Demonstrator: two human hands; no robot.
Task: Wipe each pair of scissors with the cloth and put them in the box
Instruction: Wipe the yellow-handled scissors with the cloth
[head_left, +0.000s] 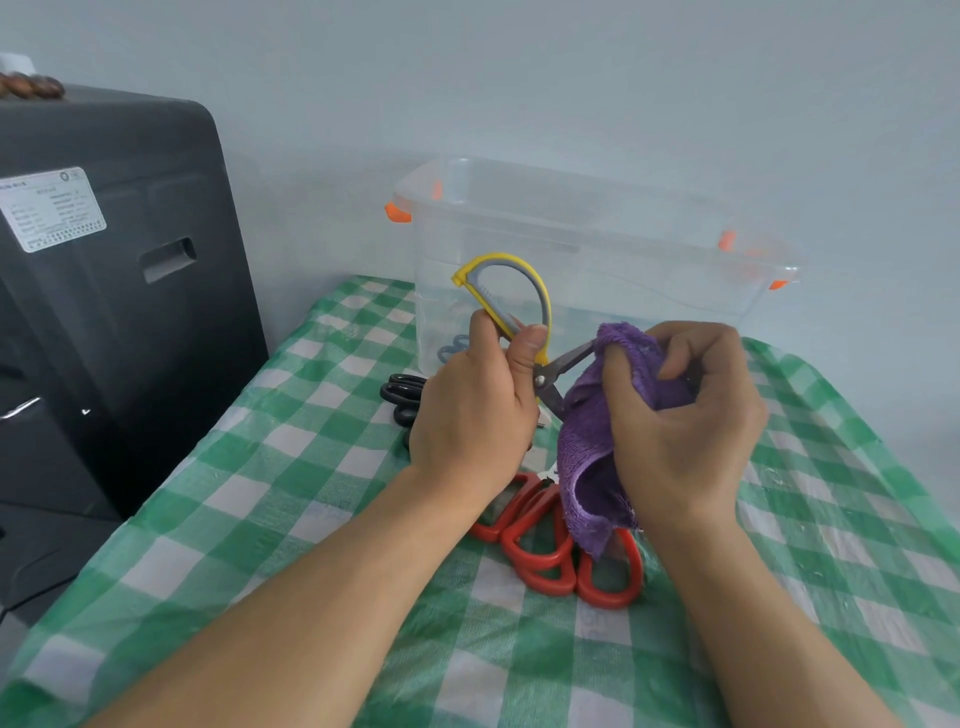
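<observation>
Two bare forearms reach in from the near edge over a table (218, 525) covered with a green-and-white checked cloth. On it, closest to the camera, lie red-handled scissors (550, 551), more than one pair with their loops overlapping, partly under the hanging corner of a purple cloth (587, 467).

Above them, the left hand (467, 410) grips the yellow-and-grey scissors (519, 306) by the handle, fingers and thumb curled round it, the big handle loop standing up and the dark blades pointing right. The right hand (685, 415) holds the purple cloth bunched around those blades, fingers curled into it, so the blade tips are hidden in the fabric.

Just beyond the left hand, black-handled scissors (402, 397) lie on the table beside the box. The clear plastic box (597, 249) with orange clips stands open at the far end of the table, against a pale wall; a grey handle shows faintly through its near wall, low down. Left of the table stands a large dark case (104, 312) bearing a white label.
</observation>
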